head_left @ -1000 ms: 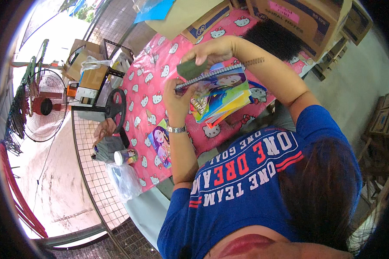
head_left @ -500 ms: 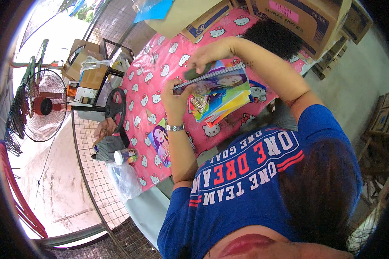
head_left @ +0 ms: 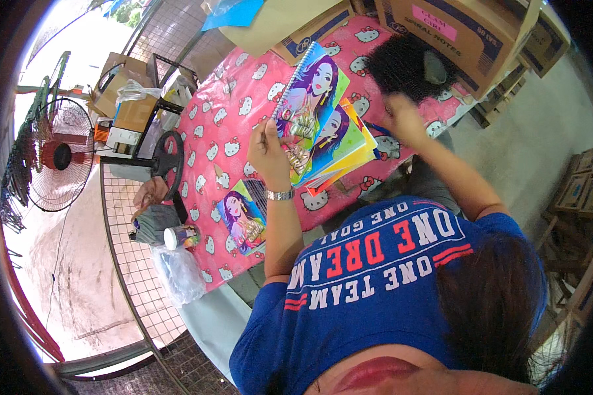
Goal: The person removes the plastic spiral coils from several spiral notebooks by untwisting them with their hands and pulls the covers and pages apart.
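My left hand (head_left: 268, 150) grips the lower left corner of a spiral notebook (head_left: 316, 82), tilted above the table with its white coil along the left edge. Its glossy cover shows a drawn figure with purple hair. Beneath it lies a fanned stack of similar covers and sheets (head_left: 349, 155) with yellow and orange edges. My right hand (head_left: 405, 122) is beside the stack, smeared by motion, so its fingers cannot be read. A thin blue curved object (head_left: 377, 127) lies next to it. A dark oval piece (head_left: 435, 68) rests on a pile of black coils (head_left: 405, 66).
A pink patterned cloth (head_left: 207, 122) covers the table. Cardboard boxes (head_left: 441, 39) stand at the far side. At left are another illustrated cover (head_left: 244, 220), a lidded jar (head_left: 180, 237), a plastic bag (head_left: 178, 276), a black wheel-shaped handle (head_left: 171, 164) and a fan (head_left: 61, 156).
My right hand has left the notebook's coil and moved right and down; the dark oval piece now lies on the black coils. My left hand has turned the notebook, coil to the left.
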Action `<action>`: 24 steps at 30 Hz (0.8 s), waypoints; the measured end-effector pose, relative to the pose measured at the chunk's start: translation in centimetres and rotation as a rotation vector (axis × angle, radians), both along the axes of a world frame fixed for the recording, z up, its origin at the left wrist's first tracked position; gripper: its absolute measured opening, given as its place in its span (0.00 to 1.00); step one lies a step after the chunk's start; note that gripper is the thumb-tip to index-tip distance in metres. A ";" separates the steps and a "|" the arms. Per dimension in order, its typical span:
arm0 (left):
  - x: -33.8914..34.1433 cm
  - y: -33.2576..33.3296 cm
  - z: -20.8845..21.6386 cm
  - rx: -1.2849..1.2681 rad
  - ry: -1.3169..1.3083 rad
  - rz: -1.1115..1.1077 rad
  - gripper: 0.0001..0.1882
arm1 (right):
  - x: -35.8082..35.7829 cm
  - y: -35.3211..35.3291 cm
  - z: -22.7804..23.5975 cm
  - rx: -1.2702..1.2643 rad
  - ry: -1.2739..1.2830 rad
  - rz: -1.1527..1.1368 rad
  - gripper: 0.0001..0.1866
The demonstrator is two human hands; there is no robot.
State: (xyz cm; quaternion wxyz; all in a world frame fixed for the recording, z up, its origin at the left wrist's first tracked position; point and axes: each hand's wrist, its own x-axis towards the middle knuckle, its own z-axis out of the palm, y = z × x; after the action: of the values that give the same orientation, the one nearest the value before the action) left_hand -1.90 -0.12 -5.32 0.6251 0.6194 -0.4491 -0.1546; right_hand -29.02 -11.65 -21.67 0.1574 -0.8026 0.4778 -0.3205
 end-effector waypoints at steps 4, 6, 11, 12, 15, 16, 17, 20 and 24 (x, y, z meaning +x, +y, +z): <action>-0.4 -0.8 -0.2 -0.013 -0.069 -0.016 0.12 | 1.7 5.6 -2.4 0.018 0.330 0.072 0.35; -0.6 -0.6 -0.4 -0.090 -0.066 -0.051 0.11 | 1.7 5.2 -0.9 0.228 0.419 0.119 0.42; -0.8 -0.2 -0.4 0.007 -0.160 -0.002 0.10 | 1.6 5.5 -0.2 0.024 0.453 0.075 0.38; -0.9 -0.1 -0.6 -0.006 -0.141 0.006 0.10 | 1.4 4.8 0.2 0.130 0.412 0.086 0.37; -1.0 0.2 -1.2 -0.035 -0.195 0.011 0.09 | 1.5 3.9 1.8 0.235 0.008 0.028 0.35; -1.0 0.3 -1.3 -0.036 -0.192 0.011 0.09 | 1.3 4.2 2.4 0.240 -0.173 0.037 0.34; -1.1 0.6 -1.2 -0.033 -0.190 0.016 0.09 | 1.7 5.0 4.8 0.249 -0.353 0.049 0.34; -1.4 1.1 -1.0 -0.029 -0.301 0.032 0.09 | 4.0 7.2 11.4 -0.091 -0.460 0.494 0.35; -1.8 1.0 -0.7 -0.114 -0.456 0.047 0.13 | 6.0 7.7 15.2 -0.235 -0.367 0.579 0.34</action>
State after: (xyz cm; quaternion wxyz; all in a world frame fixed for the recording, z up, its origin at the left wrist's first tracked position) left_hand -3.71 0.86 -6.02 0.5449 0.6122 -0.5722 0.0293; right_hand -22.99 -3.94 -6.50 0.2316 -0.8465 0.1543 -0.4539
